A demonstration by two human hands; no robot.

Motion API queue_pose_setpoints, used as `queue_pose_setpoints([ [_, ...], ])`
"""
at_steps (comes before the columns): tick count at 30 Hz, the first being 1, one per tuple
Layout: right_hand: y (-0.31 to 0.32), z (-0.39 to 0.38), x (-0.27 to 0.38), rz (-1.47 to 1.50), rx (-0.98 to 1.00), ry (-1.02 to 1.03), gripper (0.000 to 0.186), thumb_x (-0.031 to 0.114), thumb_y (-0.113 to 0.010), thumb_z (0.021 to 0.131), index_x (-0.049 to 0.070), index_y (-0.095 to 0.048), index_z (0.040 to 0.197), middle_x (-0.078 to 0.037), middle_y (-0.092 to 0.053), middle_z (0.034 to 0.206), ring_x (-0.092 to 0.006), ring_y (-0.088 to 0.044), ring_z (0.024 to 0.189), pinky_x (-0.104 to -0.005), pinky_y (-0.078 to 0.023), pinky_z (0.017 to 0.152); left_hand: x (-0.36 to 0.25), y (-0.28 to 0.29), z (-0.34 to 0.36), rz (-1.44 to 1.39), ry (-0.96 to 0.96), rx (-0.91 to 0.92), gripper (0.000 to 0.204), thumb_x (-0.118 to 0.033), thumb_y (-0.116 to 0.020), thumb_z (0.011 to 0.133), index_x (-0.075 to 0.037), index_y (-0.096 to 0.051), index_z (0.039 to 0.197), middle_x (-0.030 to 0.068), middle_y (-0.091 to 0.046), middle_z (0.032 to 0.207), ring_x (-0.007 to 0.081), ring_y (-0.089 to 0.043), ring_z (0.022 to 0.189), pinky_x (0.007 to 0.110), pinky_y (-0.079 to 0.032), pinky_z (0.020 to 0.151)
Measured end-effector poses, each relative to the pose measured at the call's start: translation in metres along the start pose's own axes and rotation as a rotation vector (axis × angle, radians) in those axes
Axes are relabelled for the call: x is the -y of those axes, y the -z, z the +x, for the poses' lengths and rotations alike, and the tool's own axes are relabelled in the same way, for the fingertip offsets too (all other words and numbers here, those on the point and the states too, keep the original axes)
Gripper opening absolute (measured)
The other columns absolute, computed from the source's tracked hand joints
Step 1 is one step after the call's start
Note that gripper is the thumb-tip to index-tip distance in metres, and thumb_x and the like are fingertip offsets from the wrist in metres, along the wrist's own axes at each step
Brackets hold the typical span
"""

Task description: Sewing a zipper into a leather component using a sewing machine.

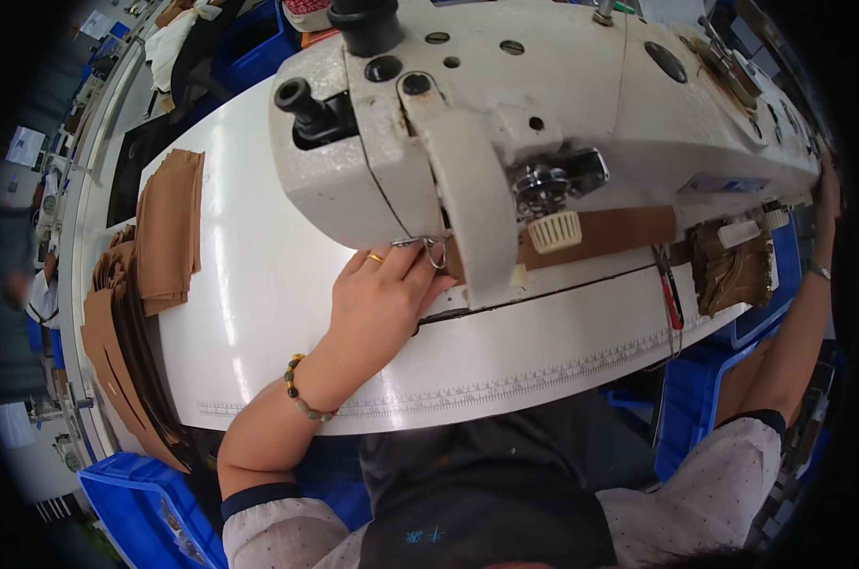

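Note:
Below the head of a white sewing machine (581,85), my left hand (380,296) grips the near end of a brown fabric piece (605,230). Its fingers are bent close together and the thumb points right; the fingertips are partly hidden by the machine. The piece runs to the right behind the pale guard and the tension dial (555,230). At the far right edge of the view, my right hand (828,190) reaches to the wheel end of the machine. Shadow and the angle hide its fingers.
Stacked brown pieces (171,228) lie on the white table (259,313) at left, with more draped over its edge (117,351). Red-handled snips (671,294) and a dark brown bundle (731,270) lie right. Blue bins (150,503) stand below on both sides.

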State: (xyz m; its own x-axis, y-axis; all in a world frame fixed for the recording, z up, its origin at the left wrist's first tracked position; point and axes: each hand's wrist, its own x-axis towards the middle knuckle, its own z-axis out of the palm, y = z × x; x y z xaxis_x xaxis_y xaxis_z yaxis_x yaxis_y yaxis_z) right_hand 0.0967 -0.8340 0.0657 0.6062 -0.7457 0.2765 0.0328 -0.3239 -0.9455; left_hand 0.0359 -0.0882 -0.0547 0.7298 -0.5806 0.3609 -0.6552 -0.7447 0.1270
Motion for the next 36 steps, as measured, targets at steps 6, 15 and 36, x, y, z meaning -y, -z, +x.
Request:
queue_pose_setpoints([
  [6,-0.02,-0.051,-0.036,0.564,-0.16,-0.083,0.044,0.033,-0.065,0.102,0.0,-0.064,0.131,-0.011,-0.065,0.134,-0.0229,-0.061,0.121,-0.0361,-0.047,0.105,0.0,-0.002,-0.003,-0.019,0.019,-0.008,0.029,-0.021,-0.079,0.081,-0.006,-0.074,0.105,0.0036,-0.068,0.101,0.0239,-0.065,0.089,0.036,-0.052,0.079],
  [15,-0.053,-0.279,0.01,-0.319,-0.073,0.627,0.022,0.015,-0.06,0.104,-0.003,-0.071,0.111,-0.012,-0.073,0.111,-0.0187,-0.069,0.098,-0.0316,-0.056,0.087,-0.034,-0.007,0.012,0.075,-0.317,-0.21,0.037,-0.021,-0.08,0.079,-0.006,-0.074,0.112,0.0032,-0.07,0.118,0.0193,-0.068,0.089,0.031,-0.054,0.072],
  [36,-0.145,-0.415,0.054,-0.491,0.674,0.965,0.02,0.003,-0.077,0.08,-0.001,-0.072,0.099,-0.012,-0.07,0.105,-0.0315,-0.068,0.09,-0.0404,-0.055,0.078,-0.045,0.021,-0.035,0.048,-0.324,0.042,0.036,-0.034,-0.07,0.092,-0.002,-0.073,0.109,0.0106,-0.076,0.11,0.0133,-0.059,0.059,0.027,-0.052,0.05],
])
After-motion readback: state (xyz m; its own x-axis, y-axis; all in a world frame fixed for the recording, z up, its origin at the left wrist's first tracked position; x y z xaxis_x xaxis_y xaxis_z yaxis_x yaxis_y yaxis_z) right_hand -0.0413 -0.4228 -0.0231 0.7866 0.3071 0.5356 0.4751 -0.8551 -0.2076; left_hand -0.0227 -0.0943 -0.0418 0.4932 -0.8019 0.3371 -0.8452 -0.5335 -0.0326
